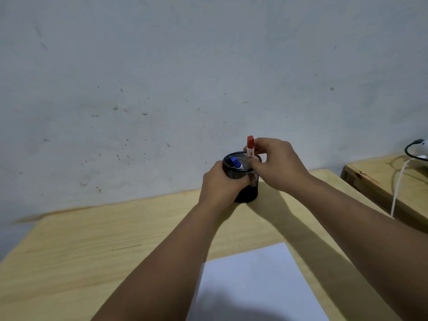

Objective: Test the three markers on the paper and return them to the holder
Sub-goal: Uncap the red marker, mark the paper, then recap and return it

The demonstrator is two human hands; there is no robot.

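We are logging one black mesh holder [245, 193], standing upright on the wooden worktop [97, 249] near the wall, with our left hand [220, 185] wrapping its side and steadying it. Our right hand [278, 164] is pinching one red-capped marker [250, 147] by its white barrel, upright, lower end inside the holder's rim and cap well above it. We are judging this as either drawing the red marker out for testing or setting it back in; the view alone is not telling us which. We are counting two markers showing plainly: the red one in hand and one blue-capped marker [236, 163] leaning inside the holder against its left rim. A dark shape beside the blue cap may be the third marker, but we cannot tell. We are counting one sheet of white paper [254, 286], lying flat on the worktop near us and well apart from the holder; its visible part is showing no marks, though shadow is covering the lower portion. If the marker is coming out, the next move is calling for a straight lift clear of the rim, then uncapping over the paper; if going in, a simple release. Also listed: one second wooden surface [382, 179] at right, carrying one white cable [398, 188].
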